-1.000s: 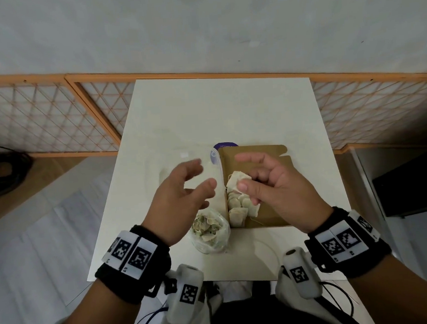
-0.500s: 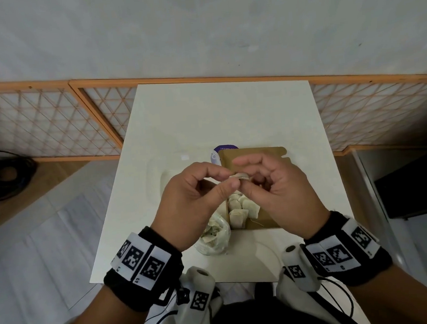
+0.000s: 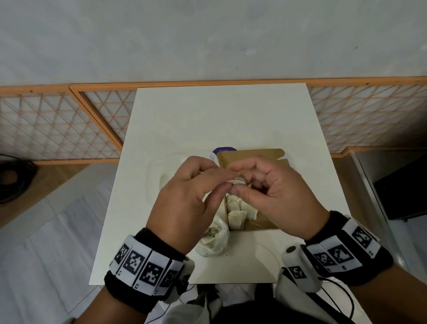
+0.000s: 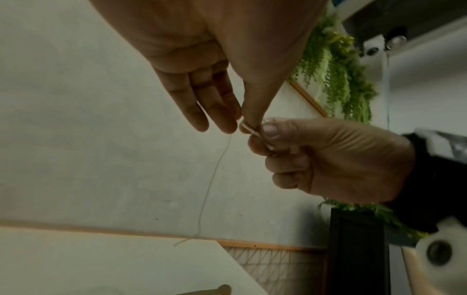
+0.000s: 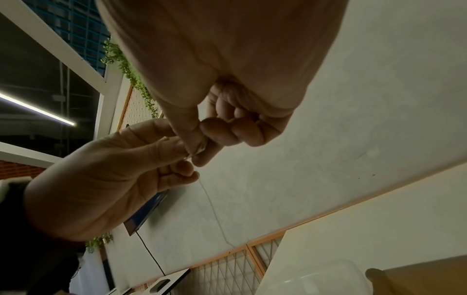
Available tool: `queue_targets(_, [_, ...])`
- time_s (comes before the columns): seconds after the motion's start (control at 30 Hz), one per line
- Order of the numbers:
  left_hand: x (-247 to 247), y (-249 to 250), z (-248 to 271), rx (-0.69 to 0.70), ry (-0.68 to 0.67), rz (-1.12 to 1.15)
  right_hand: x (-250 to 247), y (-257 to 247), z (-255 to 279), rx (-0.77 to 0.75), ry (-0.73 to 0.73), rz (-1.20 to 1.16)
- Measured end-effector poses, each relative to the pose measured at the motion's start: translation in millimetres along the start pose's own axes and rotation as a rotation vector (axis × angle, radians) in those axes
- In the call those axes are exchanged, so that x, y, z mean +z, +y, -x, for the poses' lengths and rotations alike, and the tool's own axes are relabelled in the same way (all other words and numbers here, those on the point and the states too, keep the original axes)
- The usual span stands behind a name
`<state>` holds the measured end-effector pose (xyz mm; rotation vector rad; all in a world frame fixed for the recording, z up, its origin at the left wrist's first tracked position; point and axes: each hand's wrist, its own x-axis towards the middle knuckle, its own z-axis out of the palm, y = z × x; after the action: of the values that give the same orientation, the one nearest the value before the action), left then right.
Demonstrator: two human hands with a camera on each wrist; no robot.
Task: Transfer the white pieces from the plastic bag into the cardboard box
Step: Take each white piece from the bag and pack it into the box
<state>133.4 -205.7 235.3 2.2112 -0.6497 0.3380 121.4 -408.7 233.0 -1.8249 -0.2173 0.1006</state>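
Observation:
Both hands meet above the open cardboard box point(image 3: 255, 156) on the white table point(image 3: 224, 115). Between them is one white piece point(image 3: 237, 181), a small flat bag. My right hand point(image 3: 239, 185) pinches it with thumb and forefinger. My left hand point(image 3: 221, 181) pinches its near edge point(image 4: 246, 127). A thin thread point(image 4: 215, 179) hangs down from the piece and shows too in the right wrist view point(image 5: 215, 209). Several white pieces point(image 3: 236, 211) lie in the box. The clear plastic bag point(image 3: 214, 238) with more pieces sits to the left of the box, partly hidden under my left hand.
A white tub with a purple lid point(image 3: 225, 150) stands just behind the box. A clear plastic container point(image 3: 157, 176) lies left of the box. An orange lattice fence point(image 3: 51, 128) runs behind the table, and black cables point(image 3: 1, 176) lie on the floor at left.
My left hand, open and apart a second ago, has moved right and now pinches the white piece that my right hand held. Both hands have lifted slightly over the box.

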Motion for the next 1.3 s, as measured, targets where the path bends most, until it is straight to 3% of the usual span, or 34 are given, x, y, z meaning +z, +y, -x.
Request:
queue_targets(0.2, [-0.6, -3.0, -0.2, 0.066, 0.017, -0.055, 0.0, 1.3, -0.8, 0.03, -0.046, 0.003])
queue_targets(0.37, [-7.0, 4.3, -5.7, -0.157, 0.02, 0.278, -9.1, 2.6, -0.5, 0.109, -0.048, 0.125])
queue_targets(0.53, [-9.8, 1.8, -11.2, -0.33, -0.047, 0.425, -16.1, -4.8, -2.5, -0.005, -0.019, 0.132])
queue_targets(0.73, [-7.9, -2.0, -18.4, -0.399, -0.058, 0.535, -12.8, -5.0, -7.1, -0.045, -0.039, 0.073])
queue_targets(0.9, [-8.0, -4.6, -18.7, -0.384, -0.061, 0.47, -7.8, 4.4, -8.4, -0.038, -0.051, 0.082])
queue_targets(1.03, [-4.8, -8.1, -17.9, -0.447, -0.101, 0.612, -1.9, 14.7, -14.3, 0.02, -0.1, 0.03])
queue_targets(1.17, [-5.0, -11.7, -11.4, -0.472, -0.044, 0.565, 5.2, 32.8, -22.0, 0.131, -0.167, 0.026])
queue_targets(1.3, [-14.5, -24.0, 2.2, -0.504, 0.02, 0.508, 22.3, 72.3, -25.7, 0.26, -0.312, 0.251])
